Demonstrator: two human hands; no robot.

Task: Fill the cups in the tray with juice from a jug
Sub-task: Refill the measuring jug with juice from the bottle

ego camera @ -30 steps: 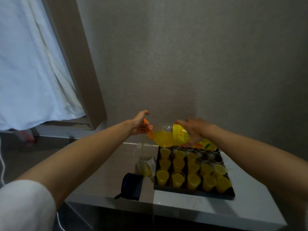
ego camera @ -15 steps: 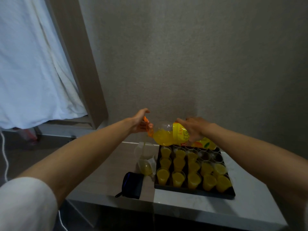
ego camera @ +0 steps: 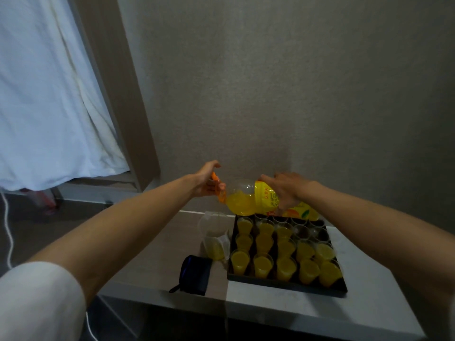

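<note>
Your right hand (ego camera: 288,190) grips the tilted bottle (ego camera: 261,200); your left hand (ego camera: 208,184) pinches its neck, steadying flow toward the jug (ego camera: 214,232).

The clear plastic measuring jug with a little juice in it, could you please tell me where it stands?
In the head view the clear plastic measuring jug stands on the grey table, just left of the black tray, behind the dark blue pouch.

Clear glossy plastic cups (ego camera: 262,265), matt black tray (ego camera: 285,284), smooth grey table (ego camera: 320,313)

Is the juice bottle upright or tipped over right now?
Tipped. The juice bottle lies nearly sideways, its neck toward the clear jug, with the right hand on its body.
</note>
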